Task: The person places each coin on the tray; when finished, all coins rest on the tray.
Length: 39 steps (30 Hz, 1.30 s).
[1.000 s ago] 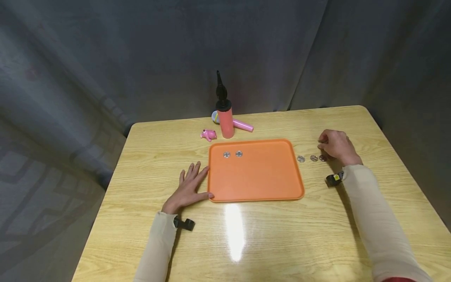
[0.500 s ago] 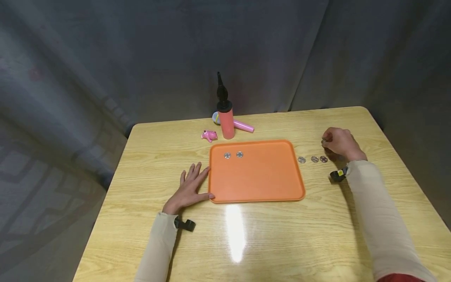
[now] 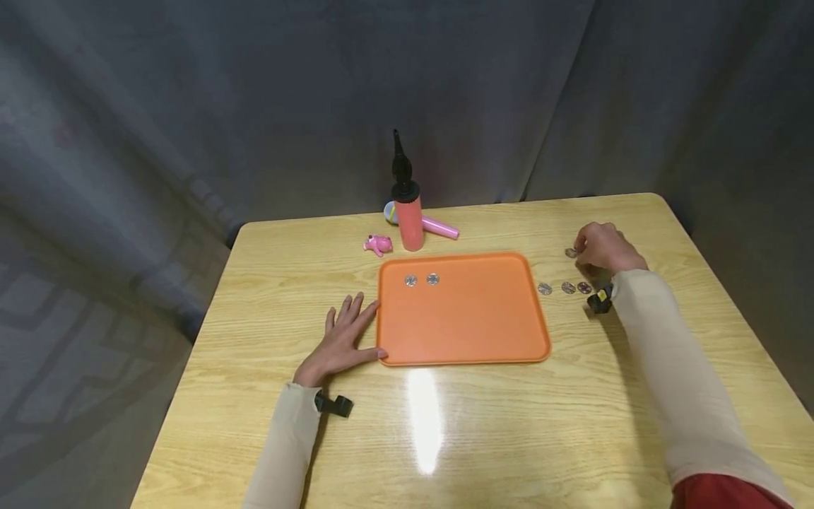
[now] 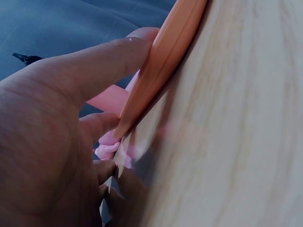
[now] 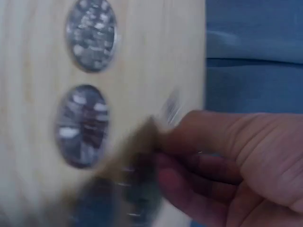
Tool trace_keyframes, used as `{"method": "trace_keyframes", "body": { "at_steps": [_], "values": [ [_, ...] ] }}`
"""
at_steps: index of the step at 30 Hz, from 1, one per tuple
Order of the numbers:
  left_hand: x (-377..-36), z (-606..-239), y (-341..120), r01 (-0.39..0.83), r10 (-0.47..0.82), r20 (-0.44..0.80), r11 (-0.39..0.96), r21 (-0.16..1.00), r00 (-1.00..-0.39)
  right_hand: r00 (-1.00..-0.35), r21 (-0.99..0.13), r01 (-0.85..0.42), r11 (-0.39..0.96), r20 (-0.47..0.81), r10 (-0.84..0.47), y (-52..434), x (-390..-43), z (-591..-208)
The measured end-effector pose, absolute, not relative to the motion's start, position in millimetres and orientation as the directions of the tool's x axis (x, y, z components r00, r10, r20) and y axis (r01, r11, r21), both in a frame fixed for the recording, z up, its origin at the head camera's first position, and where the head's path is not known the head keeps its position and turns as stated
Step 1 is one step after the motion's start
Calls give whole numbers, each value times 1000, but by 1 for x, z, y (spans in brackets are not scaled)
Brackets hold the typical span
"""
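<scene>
Currently, I'm seeing the right hand pinching a shiny disc, but its curled fingers are hiding part of the grip, and the right wrist view is blurring the disc into a thin smear, so I'm not managing to tell whether it is touching the table. Three loose discs are lying in a row right of the orange tray; two more discs are sitting inside it, near its far left corner. The left hand is spreading wide, thumb and forefinger touching the tray's left end. Beyond the tray, a pump is covering the middle of a pink-handled toy, beside a small pink figure. Dark shapes low in the right wrist view are defeating me, and the head view's lower edge is cutting off both sleeves.
</scene>
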<state>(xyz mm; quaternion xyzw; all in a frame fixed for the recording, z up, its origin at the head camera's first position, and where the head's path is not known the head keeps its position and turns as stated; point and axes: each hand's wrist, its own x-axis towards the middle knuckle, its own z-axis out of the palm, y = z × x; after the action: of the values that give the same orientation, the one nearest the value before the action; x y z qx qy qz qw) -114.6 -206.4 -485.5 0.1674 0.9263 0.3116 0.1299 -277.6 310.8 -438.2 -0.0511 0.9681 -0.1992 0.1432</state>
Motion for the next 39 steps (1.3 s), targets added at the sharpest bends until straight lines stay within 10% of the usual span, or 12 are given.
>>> {"method": "trace_keyframes", "body": {
  "at_steps": [27,39],
  "values": [
    [-105,-490,-208,229,385,-140,762,606,-912,-916,-443,-267,855,-157,-368,230,-334,-447],
    [-107,-489,-203,242,402,-149,765,597,-903,-923,-246,-356,901,-60,-381,206,-343,-455]
  ]
}}
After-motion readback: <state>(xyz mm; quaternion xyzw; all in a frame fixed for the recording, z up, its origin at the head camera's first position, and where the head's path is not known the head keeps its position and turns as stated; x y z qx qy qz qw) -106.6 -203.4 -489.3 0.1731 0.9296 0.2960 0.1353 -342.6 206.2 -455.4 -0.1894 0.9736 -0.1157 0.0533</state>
